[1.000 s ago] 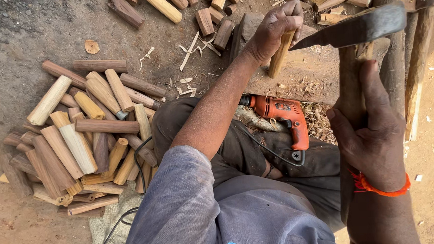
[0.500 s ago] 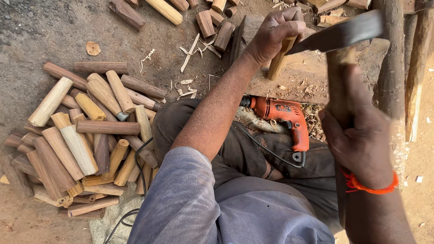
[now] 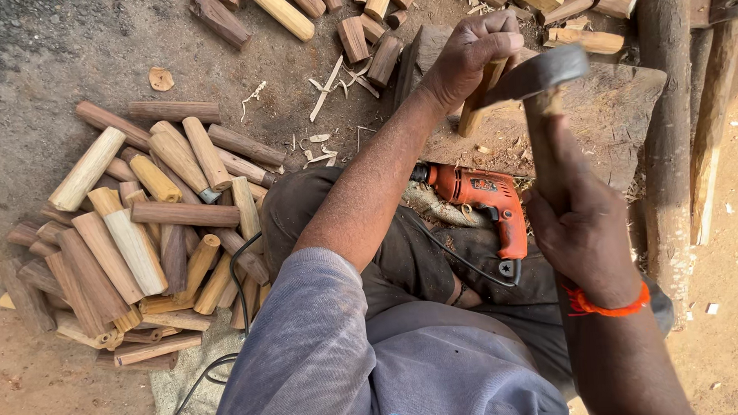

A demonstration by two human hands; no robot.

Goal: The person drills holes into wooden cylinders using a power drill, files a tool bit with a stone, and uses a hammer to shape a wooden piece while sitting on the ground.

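Fig.: what I see from the head cam, largest item first.

Ground [image 3: 44,47]: bare packed dirt w/ wood chips and shavings scattered about.

Chopping block [image 3: 611,117]: dark, flat-topped slab of wood in front of me, the work surface; a rough log [image 3: 669,140] stands just to its right.

Pile of cut sticks [image 3: 141,232]: short round lengths, some peeled pale, some w/ bark, heaped at my left, well apart from the block. More short pieces [image 3: 363,32] lie along the far edge, beyond the block.

Orange power drill [image 3: 479,195]: lies across my lap, between my arms, below the block; black cord trails off toward the pile.

Hatchet [image 3: 536,79]: my right hand [image 3: 578,225] has a full closed grip on the wooden handle, orange band at wrist; steel head is raised just beside the stick.

Wooden stick [image 3: 480,101]: my left hand [image 3: 470,57] has a closed grip round its top, stick standing tilted, lower end on the block. My fingers sit close to the blade.
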